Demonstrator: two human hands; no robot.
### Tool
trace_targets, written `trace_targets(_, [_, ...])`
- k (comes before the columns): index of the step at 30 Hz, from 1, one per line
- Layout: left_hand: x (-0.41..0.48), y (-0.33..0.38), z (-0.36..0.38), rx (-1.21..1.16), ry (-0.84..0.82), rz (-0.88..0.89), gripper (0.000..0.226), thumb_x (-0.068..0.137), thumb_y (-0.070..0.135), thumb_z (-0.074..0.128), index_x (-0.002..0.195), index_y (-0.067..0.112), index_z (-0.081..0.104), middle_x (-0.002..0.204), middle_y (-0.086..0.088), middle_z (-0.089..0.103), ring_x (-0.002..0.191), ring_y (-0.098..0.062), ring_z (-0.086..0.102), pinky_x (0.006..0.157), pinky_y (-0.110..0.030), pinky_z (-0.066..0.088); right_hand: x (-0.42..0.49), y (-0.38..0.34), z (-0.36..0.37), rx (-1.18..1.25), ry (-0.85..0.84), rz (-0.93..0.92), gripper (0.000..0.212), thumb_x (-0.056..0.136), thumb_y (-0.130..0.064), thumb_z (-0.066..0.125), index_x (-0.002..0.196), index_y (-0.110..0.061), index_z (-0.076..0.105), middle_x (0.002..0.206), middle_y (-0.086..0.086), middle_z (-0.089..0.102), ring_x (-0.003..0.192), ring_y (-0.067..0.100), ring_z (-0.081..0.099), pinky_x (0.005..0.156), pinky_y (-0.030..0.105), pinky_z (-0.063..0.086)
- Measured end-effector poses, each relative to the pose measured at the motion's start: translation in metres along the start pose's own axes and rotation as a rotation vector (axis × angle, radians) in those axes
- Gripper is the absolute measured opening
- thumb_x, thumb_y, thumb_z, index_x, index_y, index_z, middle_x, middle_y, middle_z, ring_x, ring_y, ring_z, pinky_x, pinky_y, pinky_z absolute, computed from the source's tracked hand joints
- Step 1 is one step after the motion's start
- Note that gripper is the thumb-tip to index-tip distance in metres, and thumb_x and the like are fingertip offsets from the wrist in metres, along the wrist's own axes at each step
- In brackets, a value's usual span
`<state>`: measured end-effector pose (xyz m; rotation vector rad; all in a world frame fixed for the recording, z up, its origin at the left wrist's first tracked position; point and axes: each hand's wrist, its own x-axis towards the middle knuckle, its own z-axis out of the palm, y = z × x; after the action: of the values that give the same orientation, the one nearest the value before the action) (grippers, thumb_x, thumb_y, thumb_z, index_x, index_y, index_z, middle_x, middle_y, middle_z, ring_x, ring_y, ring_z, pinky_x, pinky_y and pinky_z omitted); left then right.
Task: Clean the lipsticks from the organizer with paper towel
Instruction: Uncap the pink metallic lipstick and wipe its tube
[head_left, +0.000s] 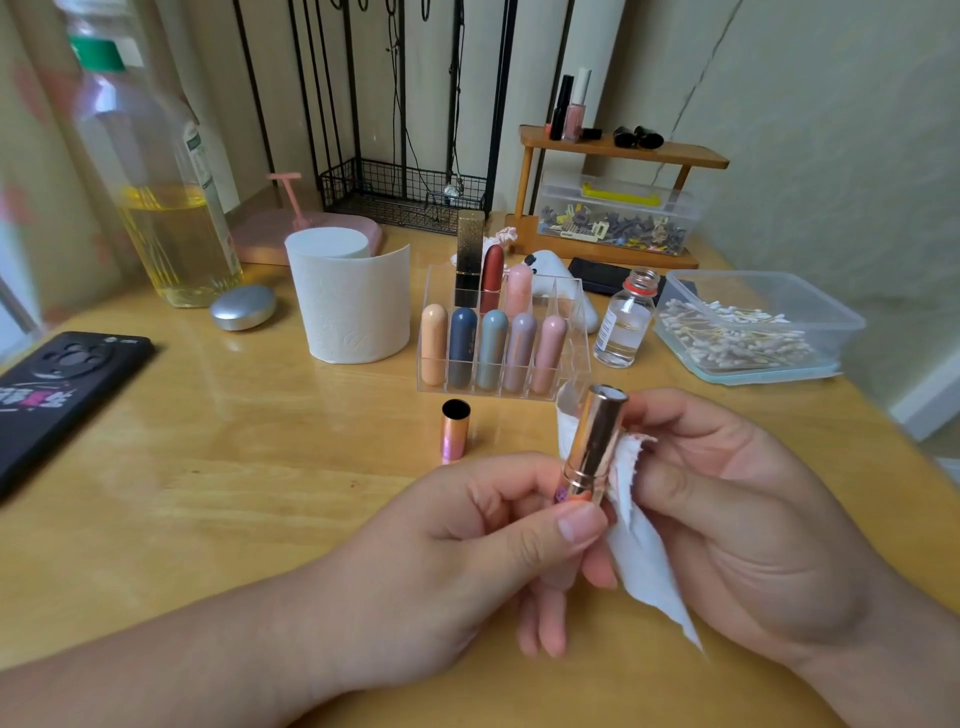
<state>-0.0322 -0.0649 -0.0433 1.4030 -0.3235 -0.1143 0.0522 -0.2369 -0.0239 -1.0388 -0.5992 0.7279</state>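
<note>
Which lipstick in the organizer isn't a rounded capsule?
The tall black-and-gold lipstick, far left in the back row of the organizer: square-edged and flat-topped, while the rest are round-topped.

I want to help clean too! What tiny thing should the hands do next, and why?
Probably rub the paper towel up the gold lipstick tube: the left hand pinches its base, the right hand presses the towel against its side.

1. One wide-angle view is given, taken from the person's head.
2. It is pointed forward and down over the desk (208, 493), toward the wall (831, 104).
3. The left hand (457, 551) and right hand (769, 530) are seen from close by, low in view.
</note>
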Motion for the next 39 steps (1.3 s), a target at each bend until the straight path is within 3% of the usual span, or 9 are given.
trace_targets(4, [-0.001,0.002,0.0,0.032,0.022,0.004,0.03,0.101,0.023,0.052,0.095,-0.005,0.062,0.071,-0.008,0.063,0.06,-0.021,0.059,0.061,-0.03,0.05,0.0,-0.003,-0.005,-0.058,0.012,0.084,0.042,0.07,-0.024,0.087,0.091,0.004,0.064,0.075,0.03,0.06,0.059,0.036,0.058,0.063,0.046,0.044])
trace_targets(10, [0.0,0.002,-0.002,-0.014,-0.017,-0.052,0.037,0.104,0.029,0.047,0.09,-0.001,0.063,0.068,-0.008,0.063,0.059,-0.025,0.056,0.064,-0.027,0.048,0.0,0.0,-0.005,-0.248,0.088,-0.095,0.03,0.065,-0.036,0.089,0.08,-0.017,0.072,0.083,0.02,0.069,0.06,0.035,0.063,0.051,0.032,0.046])
trace_targets(14, [0.0,0.002,-0.004,-0.006,-0.028,-0.066,0.043,0.102,0.029,0.044,0.088,-0.009,0.06,0.063,-0.011,0.062,0.058,-0.027,0.054,0.064,-0.027,0.046,-0.001,0.007,-0.004,-0.362,0.123,-0.282,0.019,0.074,-0.033,0.083,0.088,-0.022,0.075,0.1,0.006,0.072,0.089,0.024,0.068,0.078,0.031,0.057])
trace_targets(18, [0.0,0.001,-0.003,-0.02,-0.039,-0.076,0.04,0.104,0.028,0.046,0.087,-0.005,0.06,0.066,-0.012,0.061,0.058,-0.024,0.054,0.063,-0.032,0.045,-0.002,0.001,-0.003,-0.157,-0.083,-0.105,0.022,0.089,-0.018,0.071,0.097,0.002,0.065,0.083,0.038,0.06,0.066,0.045,0.062,0.071,0.055,0.051])
trace_targets(23, [-0.002,0.005,-0.001,-0.05,-0.13,-0.096,0.045,0.103,0.028,0.044,0.09,-0.013,0.056,0.067,-0.015,0.056,0.056,-0.022,0.05,0.062,-0.035,0.037,-0.004,0.001,-0.003,-0.162,-0.122,0.027,0.032,0.091,-0.022,0.069,0.097,0.008,0.058,0.068,0.036,0.062,0.062,0.062,0.058,0.07,0.078,0.043])
trace_targets(27, [0.0,0.007,-0.003,-0.046,-0.174,-0.11,0.036,0.106,0.023,0.042,0.088,-0.004,0.057,0.069,0.011,0.067,0.055,-0.011,0.049,0.059,-0.018,0.04,-0.004,-0.001,0.0,-0.179,-0.078,0.068,0.032,0.082,-0.029,0.079,0.095,-0.001,0.068,0.075,0.025,0.069,0.067,0.045,0.068,0.073,0.059,0.055])
trace_targets(33, [-0.007,-0.002,0.001,0.095,0.225,-0.033,0.026,0.066,0.026,0.086,0.083,0.013,0.071,0.07,-0.007,0.071,0.053,-0.029,0.059,0.04,-0.027,0.048,-0.004,0.002,0.01,-0.193,0.012,-0.045,0.017,0.083,-0.014,0.075,0.091,0.0,0.071,0.079,0.01,0.071,0.071,0.021,0.069,0.066,0.03,0.056])
trace_targets(36, [-0.007,-0.002,0.004,0.169,0.303,-0.029,0.024,0.063,0.021,0.089,0.076,0.013,0.071,0.065,-0.01,0.07,0.046,-0.023,0.058,0.037,-0.025,0.045,-0.005,0.005,0.014,-0.252,0.029,-0.076,0.019,0.083,-0.017,0.075,0.092,0.0,0.072,0.079,0.01,0.07,0.071,0.023,0.067,0.066,0.035,0.056])
trace_targets(39, [-0.005,0.005,-0.001,0.049,0.141,-0.037,0.008,0.077,0.009,0.079,0.079,0.009,0.072,0.068,-0.017,0.068,0.041,-0.01,0.058,0.034,-0.019,0.043,-0.006,0.004,0.011,-0.272,0.01,-0.09,0.026,0.084,-0.022,0.076,0.093,0.002,0.071,0.082,0.012,0.067,0.075,0.027,0.066,0.067,0.049,0.058])
